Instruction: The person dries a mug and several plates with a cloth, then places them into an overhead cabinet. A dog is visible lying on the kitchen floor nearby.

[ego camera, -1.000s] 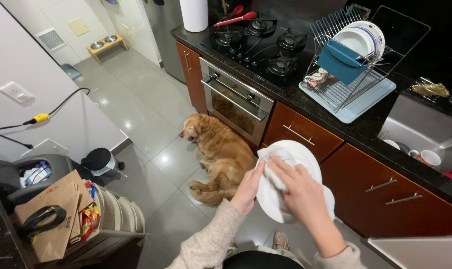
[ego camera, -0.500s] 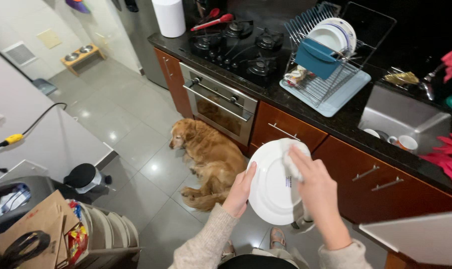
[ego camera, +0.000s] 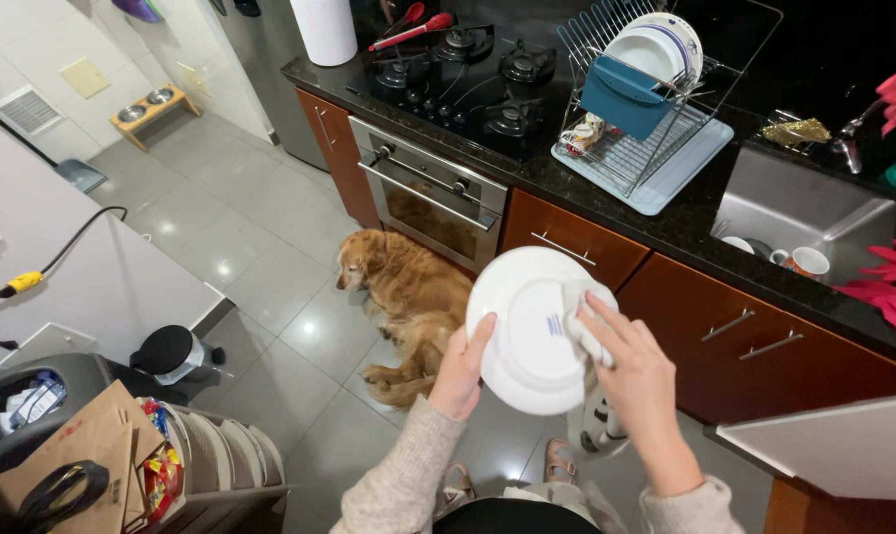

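Note:
My left hand [ego camera: 463, 371] grips the lower left rim of a white round plate [ego camera: 527, 326], held tilted in front of me with its underside toward me. My right hand [ego camera: 634, 371] presses a white cloth [ego camera: 584, 331] against the plate's right side; the cloth's end hangs down below the hand. Both sleeves are beige knit.
A golden dog [ego camera: 408, 297] lies on the tile floor before the oven [ego camera: 423, 198]. On the black counter stand a gas hob [ego camera: 468, 74], a dish rack [ego camera: 645, 119] with plates and a sink [ego camera: 804, 213] holding cups. A bin [ego camera: 28, 415] and paper bag [ego camera: 82, 465] sit at lower left.
The view shifted, so the plate and hands sit further right in the frame. My right hand with the cloth moved across the plate from its upper part to its right side.

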